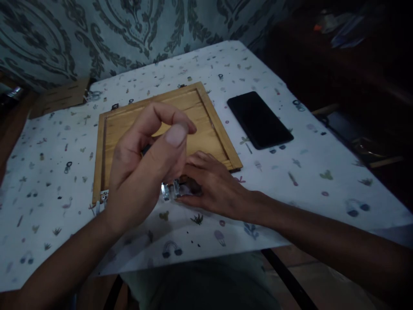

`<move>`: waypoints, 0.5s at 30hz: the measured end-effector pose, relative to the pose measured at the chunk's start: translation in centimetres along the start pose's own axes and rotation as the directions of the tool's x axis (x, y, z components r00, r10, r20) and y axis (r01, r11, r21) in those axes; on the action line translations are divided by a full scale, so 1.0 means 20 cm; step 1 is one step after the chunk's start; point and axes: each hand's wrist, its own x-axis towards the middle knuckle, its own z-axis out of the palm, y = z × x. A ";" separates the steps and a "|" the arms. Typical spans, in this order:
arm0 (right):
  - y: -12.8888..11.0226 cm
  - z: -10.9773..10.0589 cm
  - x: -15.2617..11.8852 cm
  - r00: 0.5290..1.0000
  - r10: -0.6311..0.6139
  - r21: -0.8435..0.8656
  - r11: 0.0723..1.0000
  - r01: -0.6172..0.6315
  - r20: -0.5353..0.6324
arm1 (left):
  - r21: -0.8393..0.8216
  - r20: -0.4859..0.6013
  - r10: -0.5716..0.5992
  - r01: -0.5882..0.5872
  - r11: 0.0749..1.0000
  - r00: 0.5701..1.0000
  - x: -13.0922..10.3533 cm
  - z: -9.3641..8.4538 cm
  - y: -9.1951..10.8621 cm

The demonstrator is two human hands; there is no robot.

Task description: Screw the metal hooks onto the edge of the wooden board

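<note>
A framed wooden panel (206, 140) lies on the table, partly covered by my hands. My left hand (145, 163) is raised over its front part with fingers curled and thumb against the index finger. Something dark shows inside that grip, but its kind is hidden. At the panel's front edge, my right hand (216, 185) has fingers and thumb closed around a shiny metal hinge (176, 188). Just left of it another bright metal part (165, 191) shows. A metal fitting with holes (103, 196) sits at the panel's front left corner.
A black smartphone (260, 119) lies right of the panel on the patterned tablecloth (290, 189). Brown cardboard (61, 98) and what looks like scissors (93, 95) are at the back left. A patterned wall or curtain (138, 30) borders the table's far side.
</note>
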 end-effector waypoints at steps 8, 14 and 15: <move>-0.01 -0.01 0.01 1.000 0.012 -0.008 1.000 -0.012 0.018 | -0.120 0.072 -0.034 0.042 0.992 0.997 0.01 0.01 0.02; -0.01 -0.01 0.01 0.999 0.023 -0.005 1.000 -0.023 0.025 | -0.133 0.105 0.003 0.011 0.991 0.995 0.01 0.01 0.00; -0.01 -0.01 0.01 0.999 0.025 -0.007 1.000 -0.025 0.025 | -0.142 0.103 0.013 0.002 0.990 0.995 0.02 0.01 0.00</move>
